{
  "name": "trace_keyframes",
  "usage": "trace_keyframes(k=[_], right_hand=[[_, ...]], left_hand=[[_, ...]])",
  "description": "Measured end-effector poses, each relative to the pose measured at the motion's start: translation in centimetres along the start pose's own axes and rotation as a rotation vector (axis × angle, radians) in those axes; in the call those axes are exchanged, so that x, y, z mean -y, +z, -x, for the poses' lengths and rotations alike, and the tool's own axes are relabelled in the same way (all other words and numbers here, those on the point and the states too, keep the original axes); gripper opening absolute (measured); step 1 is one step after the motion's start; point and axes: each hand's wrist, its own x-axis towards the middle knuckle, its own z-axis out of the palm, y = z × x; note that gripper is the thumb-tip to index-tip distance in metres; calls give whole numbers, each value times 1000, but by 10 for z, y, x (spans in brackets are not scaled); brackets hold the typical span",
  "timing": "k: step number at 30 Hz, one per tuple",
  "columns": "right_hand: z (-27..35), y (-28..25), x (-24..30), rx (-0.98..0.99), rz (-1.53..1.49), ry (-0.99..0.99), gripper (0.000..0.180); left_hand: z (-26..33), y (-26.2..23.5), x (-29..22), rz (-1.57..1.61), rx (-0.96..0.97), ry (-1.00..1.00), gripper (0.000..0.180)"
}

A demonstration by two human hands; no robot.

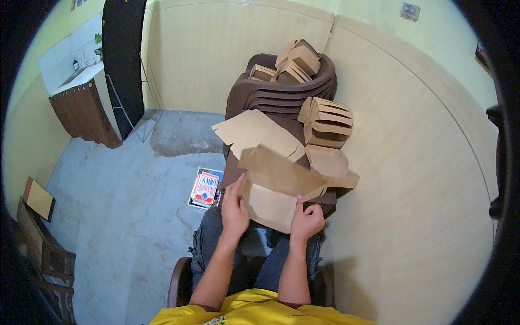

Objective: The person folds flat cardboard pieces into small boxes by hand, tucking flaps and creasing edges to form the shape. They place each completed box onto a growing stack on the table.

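At the far left, a flat brown board (39,198) is leaned against dark wooden furniture (46,254), and farther back a counter with a brown curtain (81,105) is seen beside a tall black panel (123,59). On the grey concrete floor (124,206), a small stack of red and blue printed booklets (206,188) is laid just beside the seated person's knee. The left hand (234,208) is closed on the left edge of a partly folded brown cardboard box (276,189), with the index finger stretched up along that edge and the thumb pressed against the panel. The box is held over the lap, just in front of a stack of dark brown plastic chairs (284,92), its upper flap raised. Behind it, flat unfolded cardboard blanks (254,132) are laid across the chair seat. The right hand (306,219) is curled at the box's lower right edge, the thumb raised against the cardboard and the other fingers folded in. Further right, folded boxes nested together (327,122) are rested on the seat, and more finished boxes (295,62) are piled in the top chair. A pale panelled wall (411,179) fills the right side.
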Motion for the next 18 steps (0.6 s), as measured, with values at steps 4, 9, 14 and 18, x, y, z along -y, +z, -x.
trace_keyframes(k=[4, 9, 14, 18], right_hand=[[7, -8, 29, 39, -224, -258, 37], [3, -13, 51, 613, -874, 375, 36], [-6, -16, 44, 453, -1171, 560, 24], [-3, -16, 37, 500, -1251, 607, 23]], left_hand=[[19, 20, -31, -45, -136, -16, 77], [28, 26, -44, -120, 26, 381, 70], [33, 23, -36, -87, 104, 546, 59], [35, 21, -41, -95, 48, 464, 49]])
